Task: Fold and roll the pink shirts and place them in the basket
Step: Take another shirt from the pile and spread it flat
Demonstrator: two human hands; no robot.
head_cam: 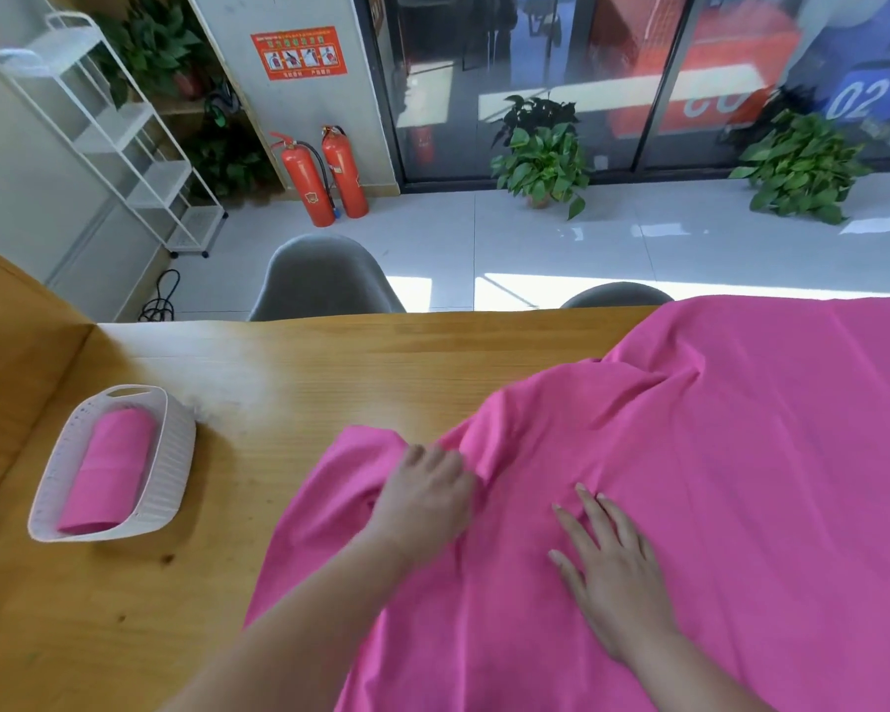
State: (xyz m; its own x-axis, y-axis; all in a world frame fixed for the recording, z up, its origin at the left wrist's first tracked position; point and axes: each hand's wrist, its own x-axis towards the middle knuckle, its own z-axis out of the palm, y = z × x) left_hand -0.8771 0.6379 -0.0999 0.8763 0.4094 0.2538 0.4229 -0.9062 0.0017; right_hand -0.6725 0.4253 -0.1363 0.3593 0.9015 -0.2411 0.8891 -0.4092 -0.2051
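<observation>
Wooden table (289,362): light grain, running the width of the view.

Pink shirt (741,454): the largest item on the table. It lies opened out over the right half, reaching from the far edge to the near edge. The cloth is a plain, bright pink. It lies mostly smooth at the right, while a loose ridge of folds runs diagonally from the middle toward the far right. Its left border is rumpled and gathered into a raised bunch. Neither collar nor sleeves can be made out.

Basket (176,454): white, ribbed, oblong, with a handle slot at its far end. It stands on the left part of the table, well apart from the spread cloth.

Rolled pink shirt (109,470): a tight roll lying lengthwise inside the basket and filling most of it.

Right hand (612,567): palm down on the pink shirt, near the middle of the cloth. The fingers are straight and fanned apart, pressing flat and holding nothing.

Left hand (425,498): just beside the right hand, at the gathered bunch on the left border. Its fingers are curled down into the cloth and grip that bunch. The fingertips are hidden in the fabric.
</observation>
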